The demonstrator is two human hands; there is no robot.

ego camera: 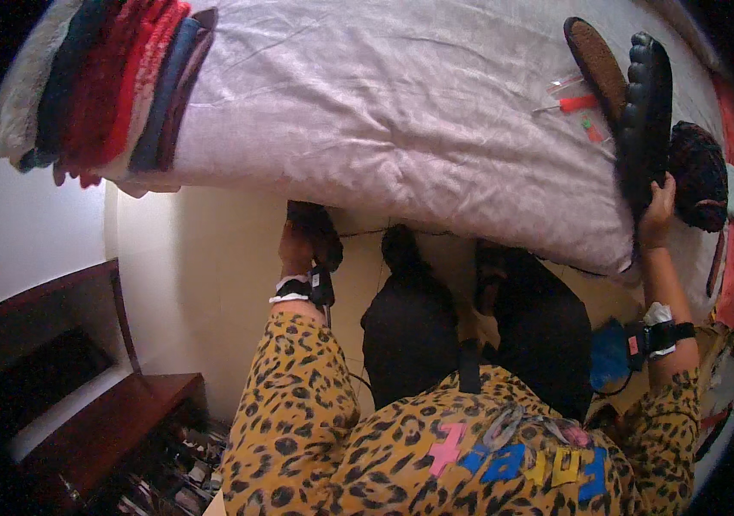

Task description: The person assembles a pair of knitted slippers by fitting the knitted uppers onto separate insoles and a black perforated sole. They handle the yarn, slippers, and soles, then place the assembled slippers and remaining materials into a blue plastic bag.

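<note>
My right hand (659,209) grips the near end of a black slipper sole (645,109) with a scalloped edge, at the right side of the bed. Beside it a second sole (596,64) shows a brown textured face and a dark rim. A dark ball of yarn (699,177) lies just right of that hand. Below the bed's front edge, my left hand (296,248) is closed around a dark, fuzzy bundle (318,229), whose exact kind is too dim to tell. A thin dark strand (367,232) runs rightward near it.
A pale sheet (341,97) covers the bed. Folded fabrics (103,84) are stacked at its left end. A red-handled tool (576,103) and a small plastic packet (592,129) lie beside the soles. Dark wooden furniture (128,413) stands lower left.
</note>
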